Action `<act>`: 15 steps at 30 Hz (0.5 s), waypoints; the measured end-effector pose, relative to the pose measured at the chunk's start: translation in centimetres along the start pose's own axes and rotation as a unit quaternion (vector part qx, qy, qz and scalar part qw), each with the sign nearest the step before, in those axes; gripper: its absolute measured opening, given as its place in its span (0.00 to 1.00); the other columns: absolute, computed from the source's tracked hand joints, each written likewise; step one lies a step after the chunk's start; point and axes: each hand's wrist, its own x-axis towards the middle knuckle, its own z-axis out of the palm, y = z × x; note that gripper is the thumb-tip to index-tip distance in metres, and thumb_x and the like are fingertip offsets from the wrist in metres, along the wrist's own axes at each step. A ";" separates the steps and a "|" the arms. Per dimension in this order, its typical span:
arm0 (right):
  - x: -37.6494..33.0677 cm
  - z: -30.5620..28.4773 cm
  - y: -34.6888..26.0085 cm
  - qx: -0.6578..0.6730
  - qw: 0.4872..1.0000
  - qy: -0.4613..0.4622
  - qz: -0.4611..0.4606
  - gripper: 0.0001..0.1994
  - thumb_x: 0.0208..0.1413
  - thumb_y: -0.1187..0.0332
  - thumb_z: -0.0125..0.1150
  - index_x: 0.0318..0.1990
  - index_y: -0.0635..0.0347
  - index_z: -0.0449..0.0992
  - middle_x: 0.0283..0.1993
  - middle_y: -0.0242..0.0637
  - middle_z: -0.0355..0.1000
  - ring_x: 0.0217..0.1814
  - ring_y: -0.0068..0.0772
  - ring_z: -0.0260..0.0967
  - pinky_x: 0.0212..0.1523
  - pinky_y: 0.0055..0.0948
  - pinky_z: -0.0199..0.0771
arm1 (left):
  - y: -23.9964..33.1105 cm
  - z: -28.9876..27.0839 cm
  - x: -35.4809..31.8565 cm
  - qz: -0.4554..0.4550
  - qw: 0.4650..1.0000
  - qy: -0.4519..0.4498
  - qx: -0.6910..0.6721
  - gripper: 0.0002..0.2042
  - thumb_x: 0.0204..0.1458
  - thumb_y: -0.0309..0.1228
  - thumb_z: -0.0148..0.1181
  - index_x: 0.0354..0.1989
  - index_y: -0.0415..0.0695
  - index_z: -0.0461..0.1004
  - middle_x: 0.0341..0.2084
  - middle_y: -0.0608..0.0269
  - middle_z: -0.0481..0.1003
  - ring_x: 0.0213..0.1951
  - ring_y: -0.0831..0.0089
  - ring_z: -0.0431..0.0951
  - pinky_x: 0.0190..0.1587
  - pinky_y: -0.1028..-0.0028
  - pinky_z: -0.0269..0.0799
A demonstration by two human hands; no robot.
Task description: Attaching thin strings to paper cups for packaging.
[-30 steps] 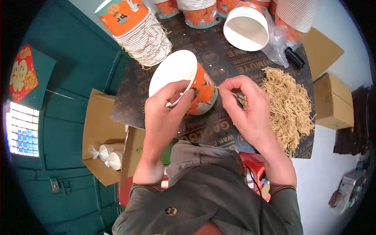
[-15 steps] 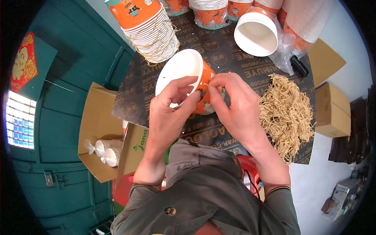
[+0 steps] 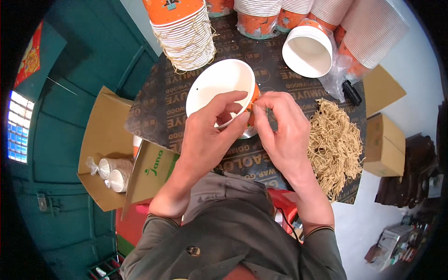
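An orange paper cup (image 3: 219,86) with a white inside is tilted over the dark table (image 3: 154,116). My left hand (image 3: 207,135) grips its near rim and side. My right hand (image 3: 280,128) pinches at the cup's rim beside the left fingers; whether it holds anything I cannot tell. A heap of pale dry noodle strands (image 3: 333,144) lies on the table just right of my right hand.
Tied stacks of orange-and-white cups (image 3: 184,28) stand at the table's far edge, with a bagged stack (image 3: 308,49) lying open-end toward me. An open cardboard box (image 3: 105,154) with bagged cups sits on the left. Smaller boxes (image 3: 382,144) stand on the right.
My right hand left the noodle heap and came to the cup's rim. Both hands and the cup now sit closer together, nearer me.
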 end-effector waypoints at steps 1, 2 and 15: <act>0.0 0.0 0.1 -0.002 1.000 0.000 0.001 0.07 0.60 0.75 0.71 0.43 0.60 0.79 0.44 0.41 0.80 0.42 0.48 0.81 0.43 0.42 0.81 | 0.3 0.1 0.1 0.006 1.000 0.001 0.030 0.19 0.64 0.25 0.71 0.63 0.41 0.80 0.38 0.62 0.85 0.36 0.82 0.80 0.42 0.74 0.82; 0.1 -0.1 0.2 -0.005 1.000 0.001 0.002 0.07 0.60 0.75 0.71 0.43 0.59 0.79 0.44 0.41 0.80 0.43 0.47 0.81 0.43 0.42 0.81 | 0.4 0.3 0.1 0.012 0.998 0.002 0.059 0.19 0.64 0.26 0.71 0.63 0.41 0.80 0.37 0.62 0.85 0.36 0.82 0.80 0.41 0.75 0.82; -0.9 -0.7 0.5 0.046 0.996 -0.024 0.078 0.06 0.62 0.76 0.72 0.44 0.62 0.81 0.44 0.43 0.82 0.45 0.47 0.82 0.46 0.40 0.82 | -0.9 0.7 2.2 0.060 0.996 -0.041 0.055 0.09 0.68 0.29 0.64 0.49 0.37 0.81 0.33 0.53 0.86 0.33 0.65 0.88 0.39 0.68 0.80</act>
